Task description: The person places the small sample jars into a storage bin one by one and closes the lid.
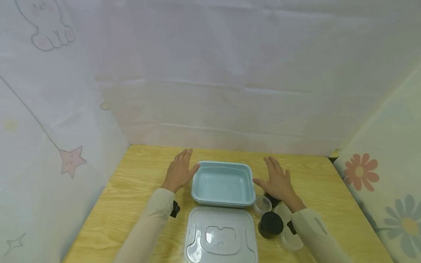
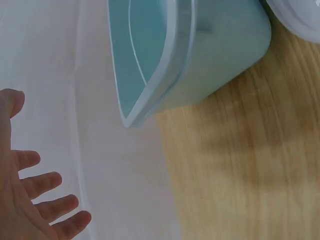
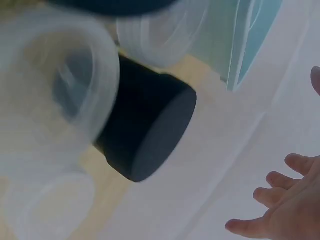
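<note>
Your left hand point(image 1: 179, 171) is released, its fingers straight and spread, and lies just beside the left wall of the pale blue container point(image 1: 223, 182); in the head view the thumb appears to touch the rim, but contact cannot be confirmed. Your right hand point(image 1: 277, 180) is likewise released with fingers spread flat, just beside the container's right wall, and holds nothing. The container sits upright near the middle of the wooden table point(image 1: 138, 190), with a translucent lid point(image 1: 220, 235) lying flat on the near side of it. Beside your right wrist stand a small clear cup point(image 1: 262, 205), a black cap point(image 1: 272, 223) and a clear round lid point(image 1: 291, 239). The left wrist view shows the container's corner and outer wall point(image 2: 215, 60) apart from your fingers point(image 2: 45, 182), a gap the head view does not resolve. The right wrist view shows a second black cylindrical piece point(image 3: 150, 130) between clear cups, mostly hidden under your hand in the head view. The sleeve print is too small to read.
</note>
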Available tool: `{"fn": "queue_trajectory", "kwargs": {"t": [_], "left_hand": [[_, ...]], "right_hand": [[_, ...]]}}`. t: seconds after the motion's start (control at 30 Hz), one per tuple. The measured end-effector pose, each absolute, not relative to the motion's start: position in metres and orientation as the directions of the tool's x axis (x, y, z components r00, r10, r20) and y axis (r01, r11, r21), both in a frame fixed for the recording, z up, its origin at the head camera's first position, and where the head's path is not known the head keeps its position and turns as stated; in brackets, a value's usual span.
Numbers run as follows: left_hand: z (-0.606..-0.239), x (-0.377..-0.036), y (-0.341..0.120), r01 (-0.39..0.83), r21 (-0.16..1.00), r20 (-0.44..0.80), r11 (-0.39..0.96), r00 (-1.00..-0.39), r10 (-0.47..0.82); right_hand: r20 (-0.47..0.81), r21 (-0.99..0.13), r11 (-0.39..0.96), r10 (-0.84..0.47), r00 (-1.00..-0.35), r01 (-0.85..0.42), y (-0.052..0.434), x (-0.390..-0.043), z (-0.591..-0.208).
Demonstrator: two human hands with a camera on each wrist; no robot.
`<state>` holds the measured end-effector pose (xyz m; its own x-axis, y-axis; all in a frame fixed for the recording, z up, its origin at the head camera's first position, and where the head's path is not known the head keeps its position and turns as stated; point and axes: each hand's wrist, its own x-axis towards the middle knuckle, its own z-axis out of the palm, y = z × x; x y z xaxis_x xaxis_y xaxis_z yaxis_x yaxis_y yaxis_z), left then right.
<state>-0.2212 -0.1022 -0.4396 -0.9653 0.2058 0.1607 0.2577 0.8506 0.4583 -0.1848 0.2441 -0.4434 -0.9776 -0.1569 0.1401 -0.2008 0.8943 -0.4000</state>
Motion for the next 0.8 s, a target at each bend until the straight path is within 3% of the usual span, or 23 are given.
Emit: {"fn": "queue_trajectory", "kwargs": {"t": [0.47,0.8], "left_hand": [[-0.455,-0.207,-0.102,0.084,0.760,0.002,0.645,-0.992,0.127],[-0.471,-0.204,-0.098,0.004,0.855,-0.051,0.518,-0.994,0.092]], "right_hand": [[0.206,-0.547,0.792,-0.186,-0.961,-0.270,0.246,-0.138,-0.456],[0.222,-0.585,0.761,-0.184,-0.958,-0.282,0.250,-0.113,-0.467]]}}
